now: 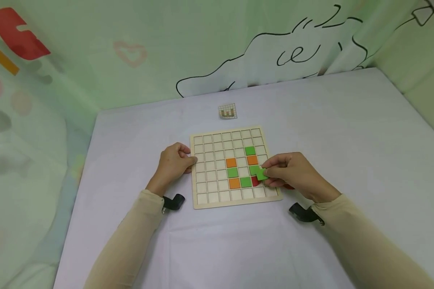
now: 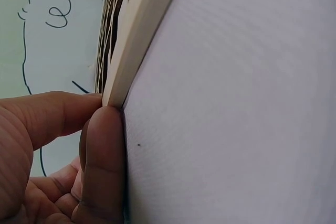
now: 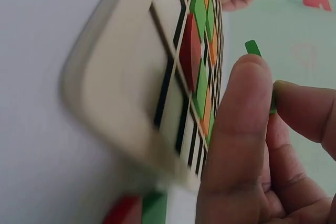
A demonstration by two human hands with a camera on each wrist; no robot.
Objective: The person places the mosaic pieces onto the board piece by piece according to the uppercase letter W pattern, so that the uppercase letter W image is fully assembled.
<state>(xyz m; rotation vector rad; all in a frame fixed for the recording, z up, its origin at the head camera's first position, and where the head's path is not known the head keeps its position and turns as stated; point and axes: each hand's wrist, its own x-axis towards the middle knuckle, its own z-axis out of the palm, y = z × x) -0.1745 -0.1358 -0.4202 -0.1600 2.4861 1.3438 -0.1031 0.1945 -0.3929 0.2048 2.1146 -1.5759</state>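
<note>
Two beige sleeves, forearms reaching in from the near side, a black wrist camera worn at each cuff. Left hand, one: fingers pinching the board at its left edge. Right hand, one: thumb and fingers pinching a green tile, held just above the right part of the board and apart from its surface. Board, one: pale wood, square grid, flat on the bench between the hands. Set in its cells, left column, far to near: orange, green, orange; right column: green, orange, green, red; one further green between the two near ends. Red piece and another green piece, side by side off the board near its right edge, shapes partly cut off in the right wrist view. Card, one: small, gridded, brown-patterned, beyond the board's far edge. Drape, pale green, printed with black line drawings, behind the bench.
</note>
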